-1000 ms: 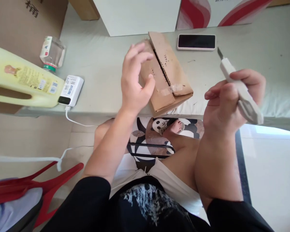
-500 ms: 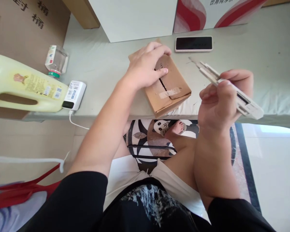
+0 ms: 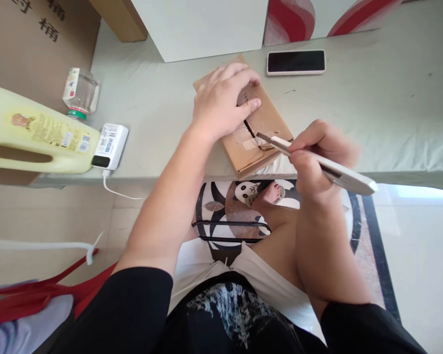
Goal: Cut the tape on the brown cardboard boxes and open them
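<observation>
A small brown cardboard box [image 3: 271, 115] lies at an angle near the front edge of the cloth-covered table. Along its top runs a dark slit, with a strip of clear tape [image 3: 251, 143] across the near end. My left hand [image 3: 225, 98] grips the far part of the box, thumb on the top and fingers curled over it. Between the thumb and fingers of my right hand [image 3: 321, 152] is a white utility knife [image 3: 349, 178] with its blade out. The blade tip is over the taped end of the slit; whether it touches I cannot tell.
Behind the box lies a phone [image 3: 296, 62], with a large white box [image 3: 206, 29] beyond. To the left are a yellow jug [image 3: 37, 130], a clear bottle [image 3: 81, 91] and a white power bank [image 3: 110, 145] with a cable. The table's front edge [image 3: 162, 178] runs below.
My right hand has moved left with the utility knife, bringing the blade from the air right of the box to its taped end. My left hand stays on the box.
</observation>
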### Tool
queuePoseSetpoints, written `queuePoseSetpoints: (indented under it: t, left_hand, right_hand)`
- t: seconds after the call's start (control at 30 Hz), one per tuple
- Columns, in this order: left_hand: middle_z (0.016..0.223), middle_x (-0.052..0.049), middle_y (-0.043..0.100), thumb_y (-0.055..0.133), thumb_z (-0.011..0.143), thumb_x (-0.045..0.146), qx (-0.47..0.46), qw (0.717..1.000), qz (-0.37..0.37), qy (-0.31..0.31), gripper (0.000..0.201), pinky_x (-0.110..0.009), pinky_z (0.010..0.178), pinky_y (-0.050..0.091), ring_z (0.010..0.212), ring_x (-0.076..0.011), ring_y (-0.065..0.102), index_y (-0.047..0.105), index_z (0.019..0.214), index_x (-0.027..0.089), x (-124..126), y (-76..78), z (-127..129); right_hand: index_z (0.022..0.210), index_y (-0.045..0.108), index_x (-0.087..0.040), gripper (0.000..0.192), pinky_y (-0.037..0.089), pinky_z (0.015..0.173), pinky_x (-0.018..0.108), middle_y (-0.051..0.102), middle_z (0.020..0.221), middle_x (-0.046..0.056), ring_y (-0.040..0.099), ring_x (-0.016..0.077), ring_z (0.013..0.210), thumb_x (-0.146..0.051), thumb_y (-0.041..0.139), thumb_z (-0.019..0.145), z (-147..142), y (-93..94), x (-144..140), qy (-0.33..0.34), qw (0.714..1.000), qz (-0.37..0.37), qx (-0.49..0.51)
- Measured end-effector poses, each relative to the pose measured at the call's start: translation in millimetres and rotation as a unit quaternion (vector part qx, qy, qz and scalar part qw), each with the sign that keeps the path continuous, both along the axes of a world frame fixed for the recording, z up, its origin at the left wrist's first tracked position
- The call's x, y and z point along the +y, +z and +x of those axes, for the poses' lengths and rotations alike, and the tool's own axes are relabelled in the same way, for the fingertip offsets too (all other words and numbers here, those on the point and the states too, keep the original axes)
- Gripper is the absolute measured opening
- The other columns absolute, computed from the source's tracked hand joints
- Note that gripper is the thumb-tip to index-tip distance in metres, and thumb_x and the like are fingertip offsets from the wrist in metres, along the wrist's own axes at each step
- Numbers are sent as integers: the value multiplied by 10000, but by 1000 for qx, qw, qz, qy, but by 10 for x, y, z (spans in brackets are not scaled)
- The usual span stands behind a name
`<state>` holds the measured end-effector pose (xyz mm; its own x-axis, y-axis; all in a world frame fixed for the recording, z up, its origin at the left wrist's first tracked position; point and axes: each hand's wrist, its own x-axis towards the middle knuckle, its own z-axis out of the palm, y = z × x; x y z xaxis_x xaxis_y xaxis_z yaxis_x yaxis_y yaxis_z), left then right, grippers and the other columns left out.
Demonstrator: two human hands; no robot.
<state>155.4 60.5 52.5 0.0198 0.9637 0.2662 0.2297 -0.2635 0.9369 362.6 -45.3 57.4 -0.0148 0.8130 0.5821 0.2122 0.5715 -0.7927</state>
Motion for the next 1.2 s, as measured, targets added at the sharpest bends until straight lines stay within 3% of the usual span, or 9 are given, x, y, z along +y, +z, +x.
queuePoseSetpoints:
  t: [0.17,0.37,0.7,0.8,0.9,1.0,1.07,1.13,1.2]
  left_hand:
    - [1266,19,674,859,633,257,103,994,3,-36,283,-663,1314,25,1476,-458,333,727,857,369,-29,44,21]
    - [1259,2,676,845,635,208,77,997,-24,-10,253,-641,1327,40,1509,-443,297,723,801,354,-113,150,68]
    - [1266,42,683,849,611,247,82,996,20,-29,297,-663,1316,33,1456,-474,317,738,840,399,-26,0,-3]
    - [1242,44,695,854,606,262,83,996,26,-11,294,-663,1301,136,1433,-457,363,722,832,394,-45,-3,8]
    - [1199,42,701,845,645,355,133,990,38,17,257,-640,1231,320,1385,-410,436,684,838,408,-34,-42,-4]
    - [1110,6,690,760,773,507,213,972,80,65,220,-563,1178,419,1325,-323,496,626,872,363,-7,-90,-60]
    - [1062,-3,658,652,865,599,234,959,121,105,303,-491,1190,421,1286,-248,514,569,913,311,-64,-77,-96]
    - [1064,-2,624,551,917,656,224,951,159,139,387,-454,1212,392,1250,-202,517,525,972,274,-244,-13,-91]
    - [1097,-34,609,486,930,693,225,949,170,141,452,-481,1229,347,1257,-223,513,525,1016,251,-539,65,-28]
  right_hand:
    - [668,543,-253,71,291,512,304,474,570,-27,420,140,517,-201,516,708,-8,-15,9,-9,999,19,28]
    - [637,538,-241,112,297,507,308,468,566,-40,389,120,494,-142,498,671,-16,-1,30,31,999,39,0]
    - [594,506,-234,118,309,499,299,465,543,-37,401,122,505,-128,491,641,-47,-6,20,39,999,10,-15]
    - [599,516,-227,108,300,494,301,468,539,-36,387,114,489,-126,496,632,-36,-12,14,38,999,2,4]
    - [582,477,-220,105,237,441,277,417,514,-35,354,95,439,-146,471,658,-23,5,25,-19,993,57,102]
    - [611,464,-210,182,243,403,234,397,594,-34,415,60,414,-152,440,782,2,18,87,-151,957,118,216]
    - [751,536,-229,228,385,440,234,468,697,-28,570,80,497,-246,414,943,36,-10,156,-206,952,74,216]
    - [953,557,-248,288,513,526,292,564,759,-7,677,141,618,-409,333,1037,82,-74,230,-203,966,-23,161]
    - [1065,545,-246,305,567,602,344,648,779,24,703,178,683,-470,339,1037,128,-151,288,-184,975,-110,59]
